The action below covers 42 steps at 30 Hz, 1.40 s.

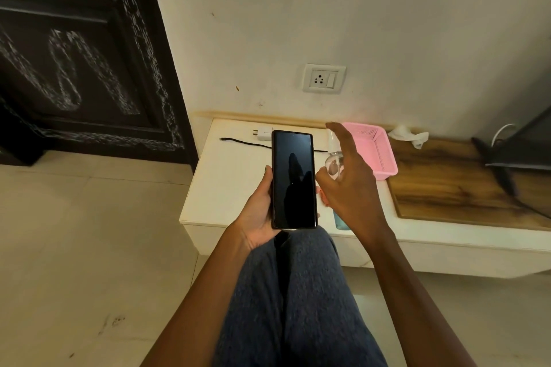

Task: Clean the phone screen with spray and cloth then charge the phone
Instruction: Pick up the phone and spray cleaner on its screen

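From the head camera, the left hand (259,211) grips the phone (293,179) by its edges, dark screen up, above the front edge of the white shelf (226,185). The right hand (347,176) is open, fingers spread, just in front of the clear spray bottle (334,155) beside the pink basket (378,152). Best to grasp the bottle's body, aim the nozzle at the screen, mist lightly. Charger adapter (264,133) and cable (241,142) lie near the back edge.
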Tool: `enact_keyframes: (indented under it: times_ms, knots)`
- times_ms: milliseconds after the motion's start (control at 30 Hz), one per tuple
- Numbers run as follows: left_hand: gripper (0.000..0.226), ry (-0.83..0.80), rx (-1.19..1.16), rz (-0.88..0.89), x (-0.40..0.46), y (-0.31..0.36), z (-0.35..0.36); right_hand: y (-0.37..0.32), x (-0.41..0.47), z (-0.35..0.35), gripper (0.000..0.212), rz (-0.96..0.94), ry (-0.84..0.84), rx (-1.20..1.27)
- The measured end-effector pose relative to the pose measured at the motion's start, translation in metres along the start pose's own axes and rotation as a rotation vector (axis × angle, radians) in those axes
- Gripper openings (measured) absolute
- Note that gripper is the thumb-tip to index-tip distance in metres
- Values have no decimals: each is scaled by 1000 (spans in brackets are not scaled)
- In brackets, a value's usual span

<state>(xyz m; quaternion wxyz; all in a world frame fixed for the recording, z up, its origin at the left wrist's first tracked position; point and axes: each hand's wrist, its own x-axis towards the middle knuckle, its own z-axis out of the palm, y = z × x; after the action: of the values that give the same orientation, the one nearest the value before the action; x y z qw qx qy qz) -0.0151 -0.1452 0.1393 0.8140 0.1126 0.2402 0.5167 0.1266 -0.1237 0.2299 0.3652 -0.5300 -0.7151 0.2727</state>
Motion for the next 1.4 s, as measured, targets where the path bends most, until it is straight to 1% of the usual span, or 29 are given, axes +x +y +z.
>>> enact_keyframes:
  times_ms: [133, 300, 467, 700, 800, 933, 1100, 1267, 1400]
  knots:
    - [57, 20, -29, 8, -1, 0, 2, 2, -2, 2, 67, -11, 51, -76]
    - [56, 42, -18, 23, -2, 1, 0, 1, -4, 2, 64, 36, 46, -109]
    - [57, 82, -18, 37, -1, 5, 0, 3, -11, 1, 69, 28, 1, -122]
    - [68, 128, 83, 90, 4, 10, -6, 12, -38, 9, 65, -26, -44, -215]
    - [67, 130, 73, 106, 5, 10, -7, 14, -43, 13, 63, -23, -34, -220]
    - [65, 127, 50, 126, 3, 11, -6, 16, -42, 14, 69, -28, 10, -203]
    - [64, 98, -13, 119, 0, 12, -8, 20, -36, 11, 66, -17, 67, -78]
    - [64, 43, -67, 83, 1, 13, -12, 27, -23, 12, 55, 54, 41, 138]
    - [64, 25, -58, 72, 5, 11, -18, 50, -3, 23, 58, 88, 12, 237]
